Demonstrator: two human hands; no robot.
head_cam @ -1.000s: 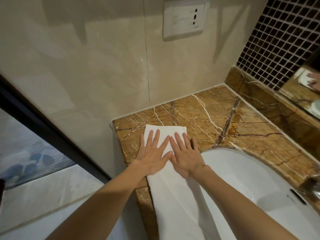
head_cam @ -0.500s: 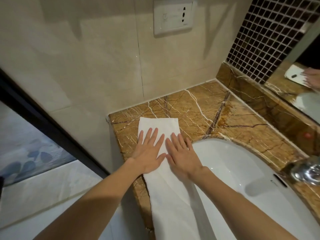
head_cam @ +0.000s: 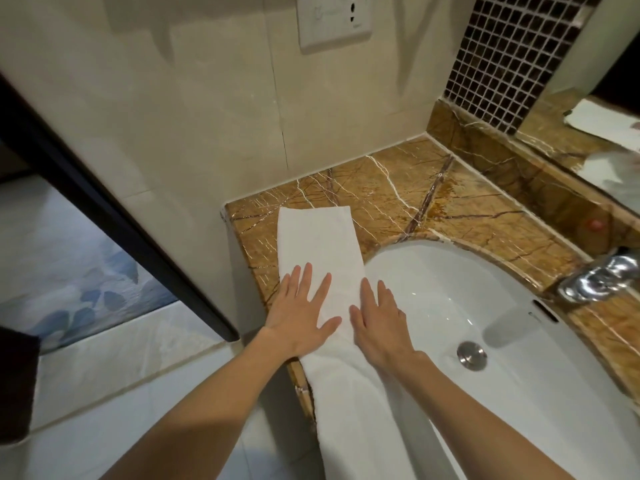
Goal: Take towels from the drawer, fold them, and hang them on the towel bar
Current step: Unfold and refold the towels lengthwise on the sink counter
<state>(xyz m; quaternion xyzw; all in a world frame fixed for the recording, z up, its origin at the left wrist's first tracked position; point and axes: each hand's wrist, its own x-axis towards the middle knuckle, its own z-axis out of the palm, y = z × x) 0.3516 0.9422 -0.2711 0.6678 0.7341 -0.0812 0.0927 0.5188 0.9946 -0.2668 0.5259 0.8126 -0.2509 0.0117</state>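
- While the long white folded cloth towel (head_cam: pixel 318 244) lies lengthwise on the brown veined marble countertop (head_cam: pixel 398 188), its near end droops over the counter's front edge. I judge that this hanging weight could drag the whole strip off if I lift both palms at once.
- Its right edge runs along the rim of the white oval ceramic basin (head_cam: pixel 485 306). A sideways push from my right hand (head_cam: pixel 379 323) could tip that edge into the bowl and, if the bowl is wet, soak it.
- Uneven smoothing could skew the layers, and the fold would then sit crooked on the towel bar, which I cannot see from here.
- My left hand (head_cam: pixel 299 318) lies flat, palm down on the towel's left half, fingers straight and spread, gripping nothing.
- My right hand lies flat too, fingers straight and closer together, pressing the towel's right edge beside the basin.
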